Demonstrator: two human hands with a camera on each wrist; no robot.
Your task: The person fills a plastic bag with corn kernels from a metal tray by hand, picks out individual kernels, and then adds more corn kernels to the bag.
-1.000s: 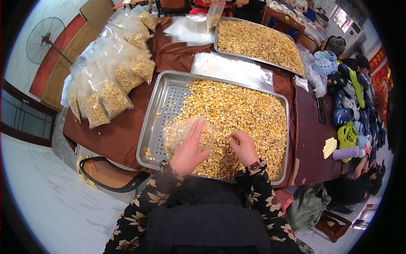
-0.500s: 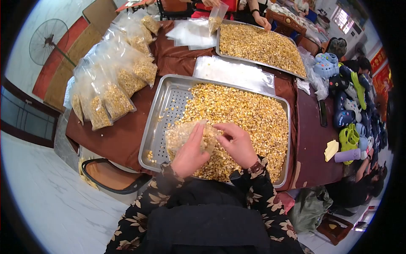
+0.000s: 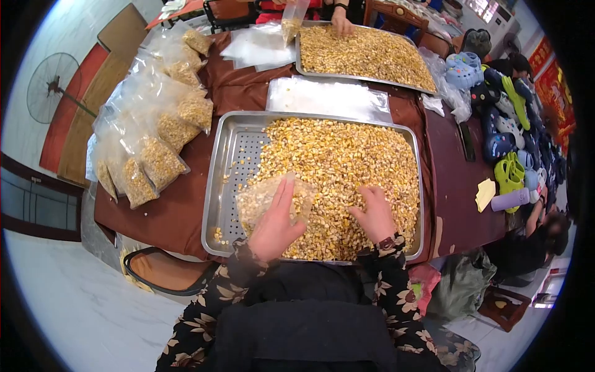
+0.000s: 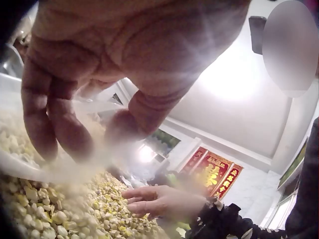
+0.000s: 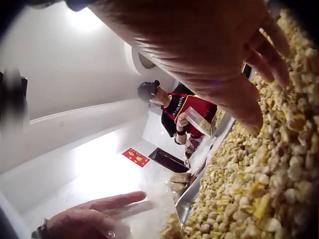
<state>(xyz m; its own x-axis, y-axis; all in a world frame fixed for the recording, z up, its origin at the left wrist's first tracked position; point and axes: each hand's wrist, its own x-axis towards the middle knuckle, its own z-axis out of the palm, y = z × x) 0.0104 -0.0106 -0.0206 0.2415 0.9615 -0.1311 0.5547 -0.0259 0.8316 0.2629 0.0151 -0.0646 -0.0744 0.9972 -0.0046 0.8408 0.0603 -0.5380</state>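
Observation:
My left hand (image 3: 274, 226) holds a clear plastic bag (image 3: 246, 201) of corn kernels over the left part of a metal tray (image 3: 209, 186). In the left wrist view, fingers and thumb of that hand (image 4: 119, 55) curl round the bag's film. Loose yellow kernels (image 3: 347, 158) fill most of the tray. On the right side, my right hand (image 3: 377, 217) is low over these kernels, thumb apart from the fingers. The right wrist view has its fingertips (image 5: 284, 74) against the kernels, partly hidden by the palm; what lies under it cannot be seen.
Filled bags (image 3: 158, 127) stand at the left. Flat empty bags (image 3: 328, 98) lie behind the tray, near a second tray of kernels (image 3: 365, 56) where another person's hand (image 3: 341, 22) reaches in. At the right are a phone (image 3: 467, 141), a purple bottle (image 3: 510, 199) and many clogs.
My right hand went from the kernels to the bag's edge, then back right and down to the kernels. My left hand stays on the bag. The other person's hand reached into the far tray.

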